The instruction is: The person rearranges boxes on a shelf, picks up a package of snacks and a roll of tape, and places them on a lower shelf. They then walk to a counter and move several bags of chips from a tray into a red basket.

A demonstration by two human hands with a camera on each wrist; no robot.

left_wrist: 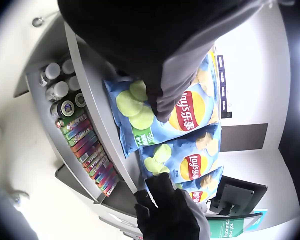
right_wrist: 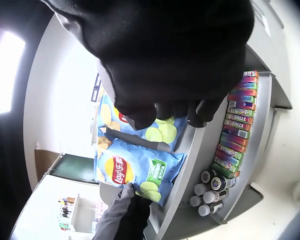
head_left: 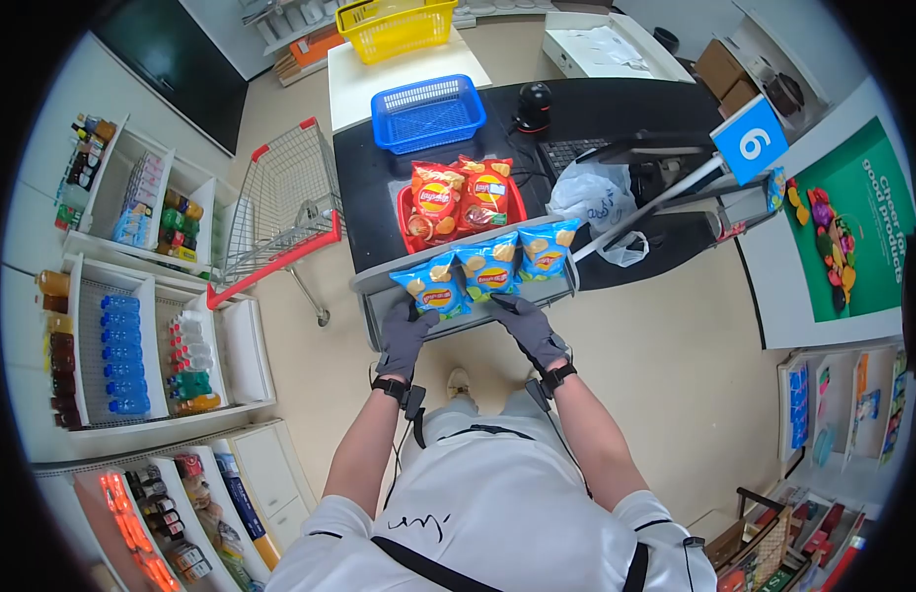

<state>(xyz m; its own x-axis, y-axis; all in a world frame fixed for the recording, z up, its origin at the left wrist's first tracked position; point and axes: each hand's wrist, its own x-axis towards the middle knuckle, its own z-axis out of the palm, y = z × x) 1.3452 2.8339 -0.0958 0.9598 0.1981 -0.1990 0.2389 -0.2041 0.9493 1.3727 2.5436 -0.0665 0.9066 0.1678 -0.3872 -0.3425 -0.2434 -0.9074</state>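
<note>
Three blue chip bags stand side by side on a grey shelf (head_left: 522,295) at the counter's front: a left bag (head_left: 434,286), a middle bag (head_left: 489,264) and a right bag (head_left: 547,251). My gloved left hand (head_left: 404,340) touches the lower front of the left bag; in the left wrist view its fingers lie on that bag (left_wrist: 190,112). My gloved right hand (head_left: 529,331) is at the middle bag's lower edge. In the right wrist view, the right hand (right_wrist: 175,65) covers part of that bag, and the left hand (right_wrist: 125,212) touches the left bag (right_wrist: 135,170).
Behind the shelf, a red basket (head_left: 405,219) holds red chip bags. A blue basket (head_left: 428,113) and a plastic bag (head_left: 593,194) lie on the black counter. A cart (head_left: 285,202) stands left. Candy packs (left_wrist: 90,152) and small bottles fill a lower shelf.
</note>
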